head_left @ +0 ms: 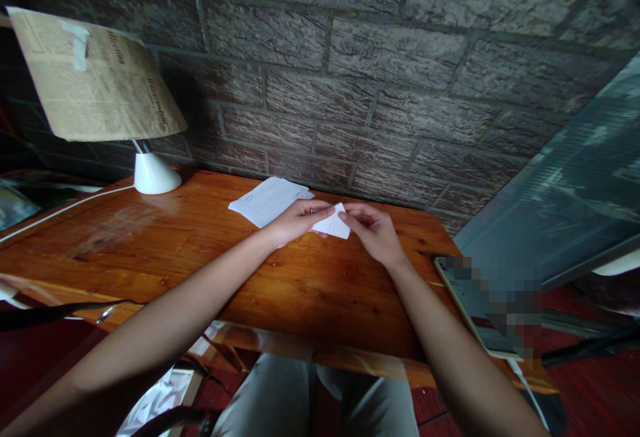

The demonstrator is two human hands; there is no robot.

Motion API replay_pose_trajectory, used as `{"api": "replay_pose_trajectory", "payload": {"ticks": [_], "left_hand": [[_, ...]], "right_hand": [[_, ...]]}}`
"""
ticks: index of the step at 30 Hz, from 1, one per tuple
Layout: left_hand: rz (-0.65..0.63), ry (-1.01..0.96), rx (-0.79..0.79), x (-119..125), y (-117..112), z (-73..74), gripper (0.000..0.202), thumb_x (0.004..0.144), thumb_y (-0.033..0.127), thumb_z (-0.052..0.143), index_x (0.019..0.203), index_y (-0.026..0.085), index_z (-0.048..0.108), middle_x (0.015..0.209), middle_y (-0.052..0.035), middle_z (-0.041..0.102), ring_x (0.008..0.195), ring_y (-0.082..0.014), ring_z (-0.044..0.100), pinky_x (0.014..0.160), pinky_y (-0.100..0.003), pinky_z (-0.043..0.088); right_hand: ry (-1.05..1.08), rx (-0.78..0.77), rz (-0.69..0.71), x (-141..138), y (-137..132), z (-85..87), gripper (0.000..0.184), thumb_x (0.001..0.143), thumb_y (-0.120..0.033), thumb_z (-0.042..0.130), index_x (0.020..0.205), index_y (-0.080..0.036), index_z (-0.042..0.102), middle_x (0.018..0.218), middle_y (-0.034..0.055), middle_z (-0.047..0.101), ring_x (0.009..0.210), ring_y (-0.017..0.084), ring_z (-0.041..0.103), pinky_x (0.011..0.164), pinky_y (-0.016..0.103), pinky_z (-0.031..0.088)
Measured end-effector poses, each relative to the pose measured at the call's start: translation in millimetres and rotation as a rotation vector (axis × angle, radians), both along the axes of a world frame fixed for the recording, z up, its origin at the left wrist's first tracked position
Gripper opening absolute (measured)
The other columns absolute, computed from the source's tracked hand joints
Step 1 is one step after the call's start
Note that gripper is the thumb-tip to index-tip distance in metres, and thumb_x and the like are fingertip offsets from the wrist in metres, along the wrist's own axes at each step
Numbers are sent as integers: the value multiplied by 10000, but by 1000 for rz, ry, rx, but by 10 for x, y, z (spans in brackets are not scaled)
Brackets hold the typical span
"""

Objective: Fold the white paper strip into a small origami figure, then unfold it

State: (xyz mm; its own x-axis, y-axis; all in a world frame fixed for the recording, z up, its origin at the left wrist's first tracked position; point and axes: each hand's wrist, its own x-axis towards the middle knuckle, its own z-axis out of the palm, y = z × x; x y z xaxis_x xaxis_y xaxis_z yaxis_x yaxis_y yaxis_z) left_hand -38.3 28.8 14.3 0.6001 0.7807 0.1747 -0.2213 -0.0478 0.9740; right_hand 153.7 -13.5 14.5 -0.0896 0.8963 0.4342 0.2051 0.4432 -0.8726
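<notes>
A small folded piece of white paper (334, 223) is held just above the wooden table (165, 243) near its far edge. My left hand (299, 219) pinches its left side, with a ring on one finger. My right hand (374, 230) grips its right side with curled fingers. Both hands are closed on the paper. A stack of white sheets (267, 199) lies flat on the table just behind and to the left of my left hand.
A lamp with a white base (153, 173) and a newspaper-print shade (95, 83) stands at the back left, its white cord (65, 207) running left. A tablet-like device (480, 303) lies at the table's right edge. A brick wall (380, 70) rises behind.
</notes>
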Motion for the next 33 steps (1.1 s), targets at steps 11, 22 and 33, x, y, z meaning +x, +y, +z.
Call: {"api": "replay_pose_trajectory", "payload": {"ticks": [11, 22, 33], "left_hand": [[-20, -48, -294, -42, 24, 12, 280, 823, 343, 746, 992, 121, 729, 995, -139, 767, 876, -220, 722, 829, -396, 598], [-44, -116, -318, -44, 26, 40, 267, 864, 343, 702, 1038, 142, 722, 1054, -121, 750, 936, -192, 711, 870, -331, 588], [92, -176, -331, -51, 149, -48, 245, 762, 195, 795, 972, 82, 739, 904, -114, 768, 729, -149, 705, 723, -252, 566]], "right_hand": [[-4, 59, -37, -11, 5, -17, 335, 781, -427, 762, 1054, -237, 723, 996, 42, 752, 882, 184, 682, 825, 336, 554], [-194, 241, -10, -19, -20, -20, 155, 818, -366, 743, 930, -259, 752, 1133, 64, 699, 1052, 213, 655, 957, 375, 506], [-308, 305, 21, -31, -81, 6, 110, 838, -292, 715, 924, -316, 779, 1386, 26, 581, 1251, 229, 570, 1092, 437, 425]]}}
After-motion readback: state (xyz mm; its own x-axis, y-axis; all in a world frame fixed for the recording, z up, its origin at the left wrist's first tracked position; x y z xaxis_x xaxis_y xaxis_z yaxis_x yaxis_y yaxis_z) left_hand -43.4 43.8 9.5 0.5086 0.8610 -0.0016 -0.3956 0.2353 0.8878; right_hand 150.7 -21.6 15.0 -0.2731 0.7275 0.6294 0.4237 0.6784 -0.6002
